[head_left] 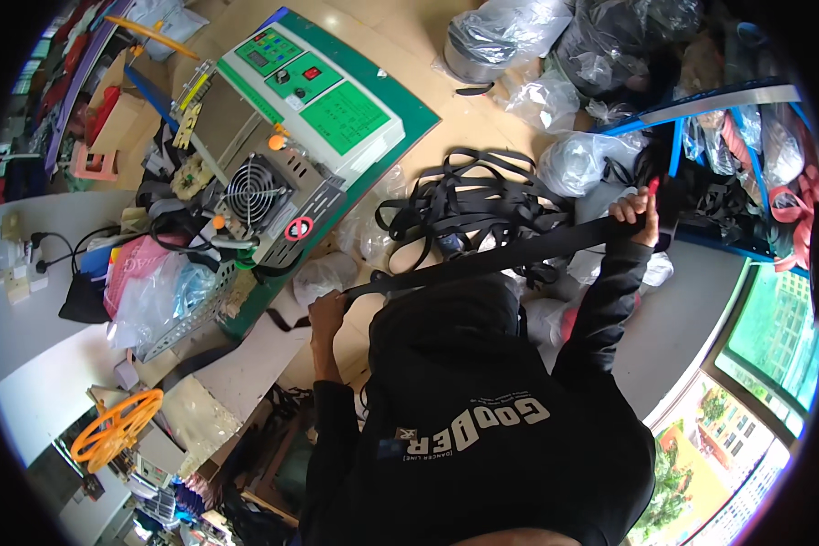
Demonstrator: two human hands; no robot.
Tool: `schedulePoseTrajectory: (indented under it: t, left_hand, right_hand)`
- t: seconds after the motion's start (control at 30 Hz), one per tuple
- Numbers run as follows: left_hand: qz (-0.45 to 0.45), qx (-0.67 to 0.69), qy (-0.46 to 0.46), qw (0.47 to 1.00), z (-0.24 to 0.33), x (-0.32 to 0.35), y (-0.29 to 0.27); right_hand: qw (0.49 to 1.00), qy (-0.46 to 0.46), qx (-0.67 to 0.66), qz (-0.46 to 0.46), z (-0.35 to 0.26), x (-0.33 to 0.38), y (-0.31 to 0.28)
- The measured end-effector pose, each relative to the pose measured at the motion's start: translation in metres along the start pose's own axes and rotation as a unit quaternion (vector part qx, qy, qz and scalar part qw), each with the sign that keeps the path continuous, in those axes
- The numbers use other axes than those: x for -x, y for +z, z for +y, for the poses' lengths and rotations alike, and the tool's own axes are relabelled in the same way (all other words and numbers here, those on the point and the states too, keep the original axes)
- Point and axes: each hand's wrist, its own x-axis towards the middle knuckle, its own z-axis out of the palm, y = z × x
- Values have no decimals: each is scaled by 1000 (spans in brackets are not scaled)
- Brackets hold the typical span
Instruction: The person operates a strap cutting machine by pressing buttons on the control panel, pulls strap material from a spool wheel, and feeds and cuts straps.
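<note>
A long black webbing strap (482, 259) is pulled taut between my two hands above my black hooded top. My left hand (328, 305) is closed on its left end, close to the green base of a cutting machine (309, 100). My right hand (637, 209) grips the strap farther right and higher, with a small red tip showing at the fingers. Behind the taut length, a loose tangled pile of black strap (469, 196) lies on the light wooden surface.
The machine has green control panels and a round fan grille (255, 187). Clear plastic bags (519, 36) are heaped at the top. A blue-framed rack (701, 105) stands at right, an orange reel (118, 423) at lower left, a pink bag (132, 268) beside the machine.
</note>
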Motion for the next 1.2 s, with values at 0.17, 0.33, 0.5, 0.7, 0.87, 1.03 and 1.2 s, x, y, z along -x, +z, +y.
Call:
schedulePoseTrajectory:
  t: [0.17,0.33,0.5,0.7,0.87,1.03,1.2]
  left_hand:
    - [0,207,117,971,76,-35,-48]
    - [-165,403,312,844,227,-70,-92]
    - [-419,498,190,735,311,-91,-113]
    - [-164,598,266,738,338,-78,-147]
    - [154,180,327,915,344,-84,-145]
    - [145,239,364,888,356,-78,-139]
    - [92,128,476,865,344,-64,-127]
  right_hand:
    - [996,81,-28,-9,43,1,24]
    - [975,220,18,15,99,26,54]
    - [922,355,144,53,136,53,72]
    - [779,30,604,167,157,64,30]
    - [666,-62,728,150,158,80,59]
    - [467,209,859,10,174,70,46]
    - [808,242,538,-3,200,65,15]
